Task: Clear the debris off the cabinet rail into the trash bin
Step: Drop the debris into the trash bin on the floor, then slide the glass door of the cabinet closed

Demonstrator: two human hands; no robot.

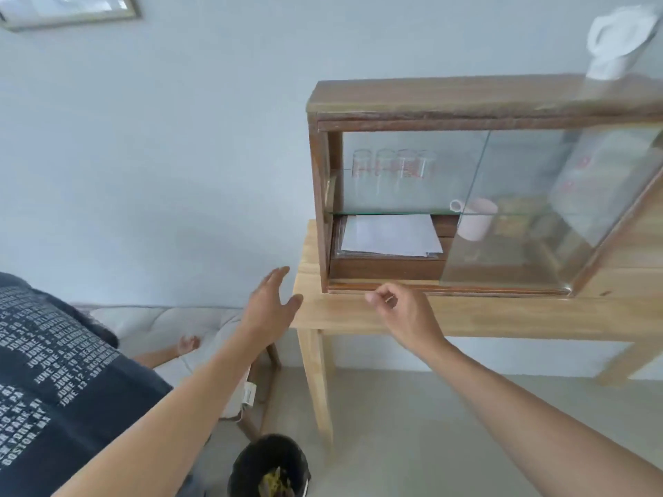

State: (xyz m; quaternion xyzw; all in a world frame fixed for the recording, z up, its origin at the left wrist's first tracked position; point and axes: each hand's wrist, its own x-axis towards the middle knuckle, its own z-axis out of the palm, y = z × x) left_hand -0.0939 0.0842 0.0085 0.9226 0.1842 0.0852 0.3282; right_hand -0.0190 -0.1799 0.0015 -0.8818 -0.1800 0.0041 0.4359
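A dark wooden cabinet (317, 181) with sliding glass doors stands on a light wooden table (502, 317). Its bottom rail (466, 289) runs along the front edge. My right hand (401, 313) hovers just in front of the rail's left part, fingers curled with thumb and forefinger pinched together; whether a bit of debris is between them is too small to tell. My left hand (271, 306) is open with fingers spread, left of the table corner. A black trash bin (247, 464) with yellowish scraps inside stands on the floor below, beside the table leg.
Inside the cabinet are several glasses (393, 166), a white paper stack (389, 234) and a pink mug (477, 218). A white jug (617, 41) stands on top. Another person in a dark printed shirt (46, 382) lies on a cushioned bench at left.
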